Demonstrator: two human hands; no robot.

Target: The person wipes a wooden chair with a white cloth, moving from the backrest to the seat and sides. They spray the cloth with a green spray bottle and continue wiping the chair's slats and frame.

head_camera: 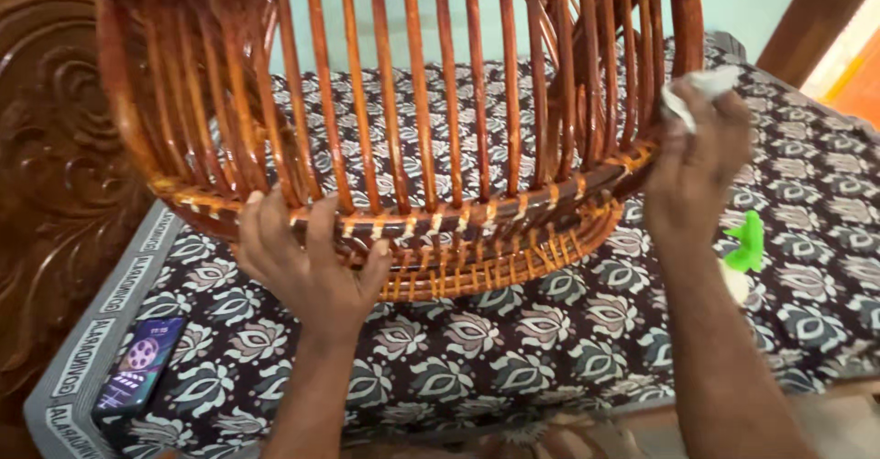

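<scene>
Empty cane basket (403,138), hands (307,266) gripping

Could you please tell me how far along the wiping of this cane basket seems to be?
Done: the cane basket is lifted off the patterned bedcover and tipped on its side; its ribs look glossy, though I cannot tell which have been wiped. In hand: the left hand grips the woven rim while the right hand presses a white cloth against the right ribs. Left: how much remains unwiped cannot be told.
</scene>
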